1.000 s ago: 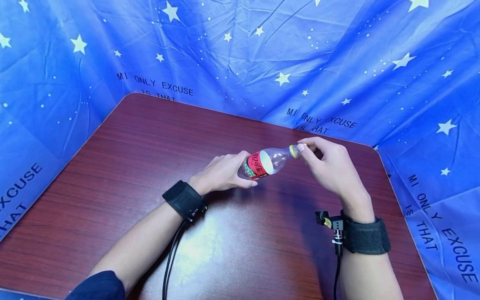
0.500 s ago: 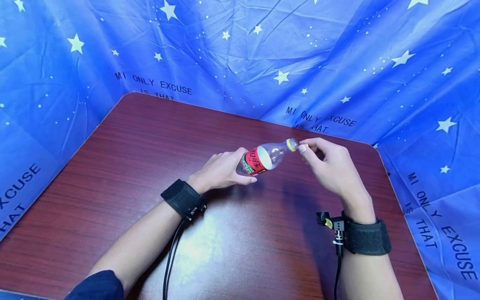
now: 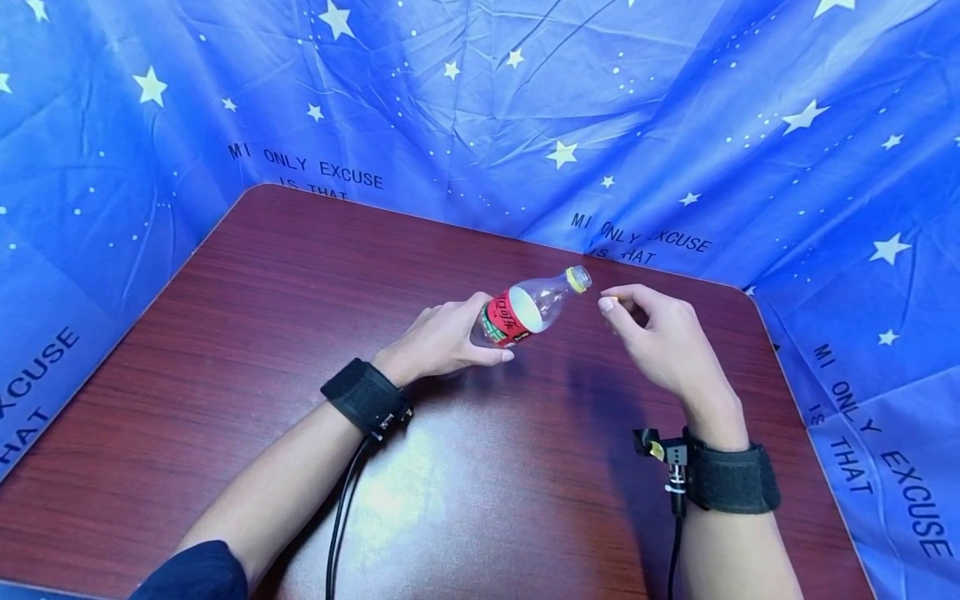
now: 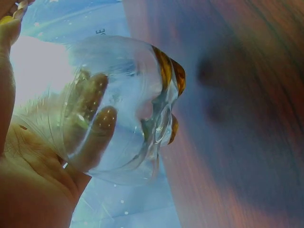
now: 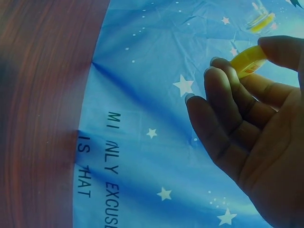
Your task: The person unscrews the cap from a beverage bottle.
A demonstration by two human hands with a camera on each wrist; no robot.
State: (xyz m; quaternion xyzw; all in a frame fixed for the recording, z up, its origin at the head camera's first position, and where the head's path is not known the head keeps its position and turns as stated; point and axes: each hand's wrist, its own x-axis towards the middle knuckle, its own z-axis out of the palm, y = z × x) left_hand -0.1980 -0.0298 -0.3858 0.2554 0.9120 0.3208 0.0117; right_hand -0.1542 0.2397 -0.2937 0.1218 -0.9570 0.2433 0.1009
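Note:
My left hand [image 3: 442, 340] grips the lower part of a clear plastic bottle [image 3: 551, 296] with a red label, held tilted with its neck up and to the right. The mouth is uncapped, with a yellow ring around the neck. In the left wrist view the fingers show through the clear base of the bottle [image 4: 128, 109], and a little brown liquid sits in the bottom. My right hand [image 3: 671, 337] is just right of the mouth, apart from it. Between thumb and fingers it pinches a yellow bottle cap [image 5: 248, 61], mostly hidden in the head view.
A dark red wooden table [image 3: 300, 250] lies under both hands. Blue star-patterned cloth [image 3: 450, 108] hangs around its far and side edges. Black straps with small cameras sit on both wrists, and a cable [image 3: 337, 517] trails from the left one.
The cap has come off the bottle mouth and stays in my right hand. My left hand has tilted the bottle's neck upward and away to the left, opening a gap between them.

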